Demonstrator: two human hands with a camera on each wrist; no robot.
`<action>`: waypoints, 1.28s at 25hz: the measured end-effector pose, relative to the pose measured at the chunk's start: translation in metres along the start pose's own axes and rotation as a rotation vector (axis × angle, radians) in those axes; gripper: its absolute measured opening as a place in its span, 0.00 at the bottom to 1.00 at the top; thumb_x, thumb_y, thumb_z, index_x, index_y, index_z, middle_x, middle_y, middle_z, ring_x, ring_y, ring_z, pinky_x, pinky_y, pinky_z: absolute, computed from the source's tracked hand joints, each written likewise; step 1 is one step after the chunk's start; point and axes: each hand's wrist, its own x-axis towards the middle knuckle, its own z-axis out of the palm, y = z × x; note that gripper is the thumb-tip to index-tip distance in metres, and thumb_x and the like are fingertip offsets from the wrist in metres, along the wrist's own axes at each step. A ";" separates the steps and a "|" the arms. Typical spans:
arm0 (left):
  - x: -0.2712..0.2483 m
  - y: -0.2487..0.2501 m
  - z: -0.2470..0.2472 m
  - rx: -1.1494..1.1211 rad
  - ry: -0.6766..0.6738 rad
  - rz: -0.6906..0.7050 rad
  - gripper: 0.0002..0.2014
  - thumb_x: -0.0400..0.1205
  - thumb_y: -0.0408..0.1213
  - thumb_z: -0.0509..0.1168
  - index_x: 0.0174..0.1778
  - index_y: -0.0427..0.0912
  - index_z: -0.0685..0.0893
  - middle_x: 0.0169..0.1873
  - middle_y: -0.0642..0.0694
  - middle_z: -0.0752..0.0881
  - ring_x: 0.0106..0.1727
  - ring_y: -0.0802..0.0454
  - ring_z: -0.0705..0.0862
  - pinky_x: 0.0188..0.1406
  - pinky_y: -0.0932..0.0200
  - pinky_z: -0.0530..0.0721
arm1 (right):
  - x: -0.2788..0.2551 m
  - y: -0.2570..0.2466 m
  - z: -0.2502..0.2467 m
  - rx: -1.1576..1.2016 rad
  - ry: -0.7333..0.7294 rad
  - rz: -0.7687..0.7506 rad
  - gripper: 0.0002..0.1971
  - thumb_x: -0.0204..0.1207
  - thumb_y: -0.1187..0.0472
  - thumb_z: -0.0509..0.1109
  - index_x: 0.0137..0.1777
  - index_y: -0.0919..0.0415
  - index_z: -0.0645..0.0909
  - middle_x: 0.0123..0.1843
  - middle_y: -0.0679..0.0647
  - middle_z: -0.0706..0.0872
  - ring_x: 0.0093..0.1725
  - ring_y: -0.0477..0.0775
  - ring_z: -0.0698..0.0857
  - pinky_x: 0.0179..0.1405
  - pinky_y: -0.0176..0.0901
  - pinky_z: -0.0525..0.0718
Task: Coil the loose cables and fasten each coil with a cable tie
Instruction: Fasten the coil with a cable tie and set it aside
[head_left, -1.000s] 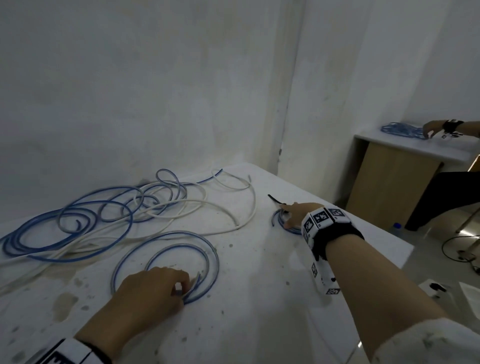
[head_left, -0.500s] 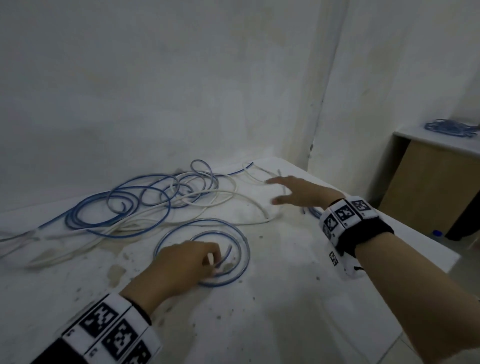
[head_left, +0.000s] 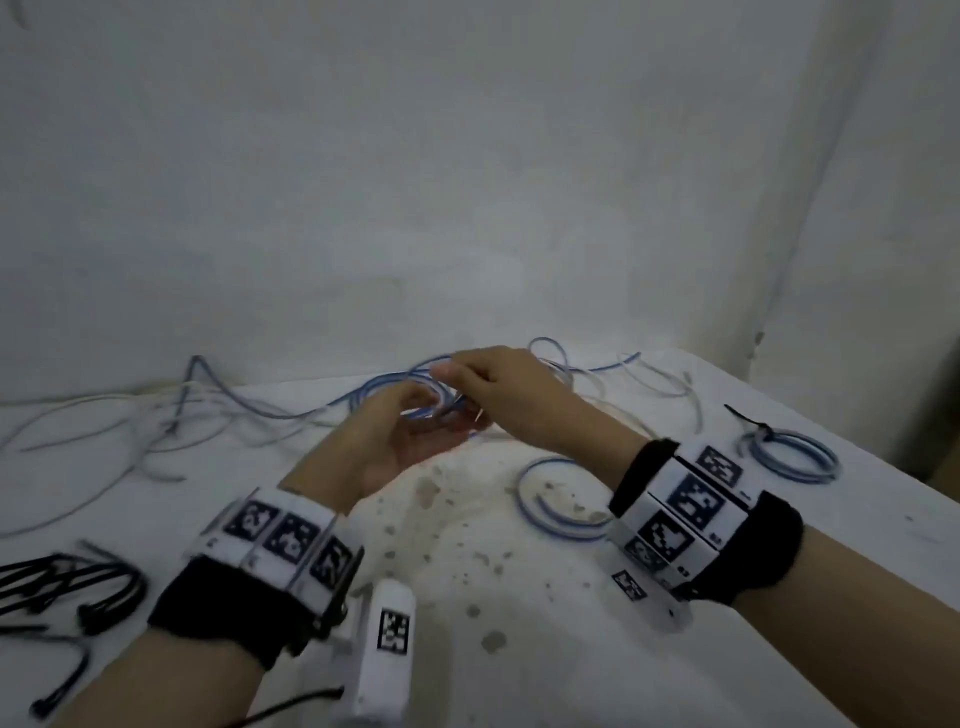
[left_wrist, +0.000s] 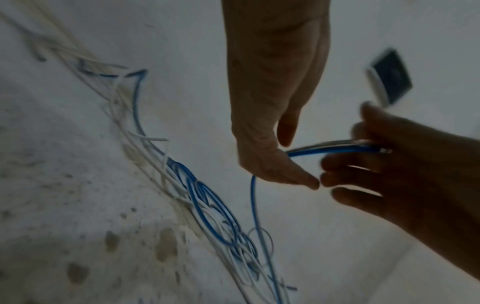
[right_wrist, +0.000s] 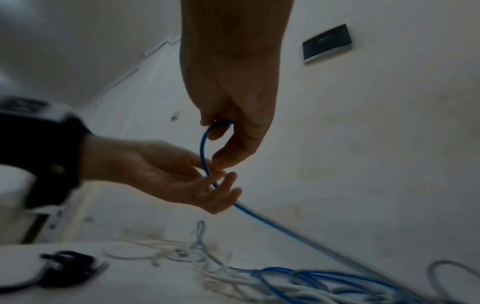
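My right hand (head_left: 448, 375) pinches a blue cable (right_wrist: 202, 148) near its end and holds it above the white table (head_left: 519, 649). In the left wrist view a clear plug (left_wrist: 384, 151) shows at the right hand's fingertips (left_wrist: 335, 162). My left hand (head_left: 439, 415) lies palm up just under it, its fingers relaxed, and the cable runs across those fingers (right_wrist: 223, 191). From there the cable drops to a tangle of blue and white cables (head_left: 234, 410) at the back of the table.
A blue coil (head_left: 789, 457) bound with a black tie lies at the table's right edge. An untied blue coil (head_left: 550, 499) lies in front of my right wrist. A heap of black cable ties (head_left: 67, 587) sits at the front left. A wall stands close behind.
My left hand let go of the coil on the table and rose, palm up. My right hand swung left from the white cable and took up a blue cable. The view turned left.
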 end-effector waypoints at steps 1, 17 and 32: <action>0.001 0.007 -0.012 -0.050 0.027 -0.004 0.09 0.82 0.25 0.54 0.46 0.31 0.80 0.37 0.36 0.86 0.36 0.46 0.87 0.33 0.60 0.89 | -0.003 -0.011 0.007 0.048 0.003 -0.059 0.20 0.84 0.54 0.59 0.38 0.68 0.81 0.34 0.58 0.86 0.36 0.56 0.85 0.42 0.49 0.85; -0.055 0.050 -0.087 0.129 -0.233 -0.044 0.17 0.83 0.38 0.53 0.50 0.38 0.87 0.33 0.44 0.90 0.25 0.55 0.85 0.31 0.61 0.87 | 0.039 -0.019 0.050 0.014 0.465 -0.335 0.05 0.69 0.64 0.76 0.41 0.61 0.82 0.44 0.50 0.86 0.43 0.43 0.81 0.43 0.34 0.74; -0.073 0.055 -0.098 0.321 -0.236 0.039 0.14 0.85 0.37 0.48 0.41 0.40 0.78 0.26 0.47 0.84 0.12 0.60 0.64 0.20 0.66 0.76 | 0.045 -0.023 0.063 -0.120 0.388 -0.838 0.11 0.73 0.63 0.68 0.52 0.60 0.89 0.49 0.59 0.91 0.46 0.47 0.83 0.44 0.36 0.79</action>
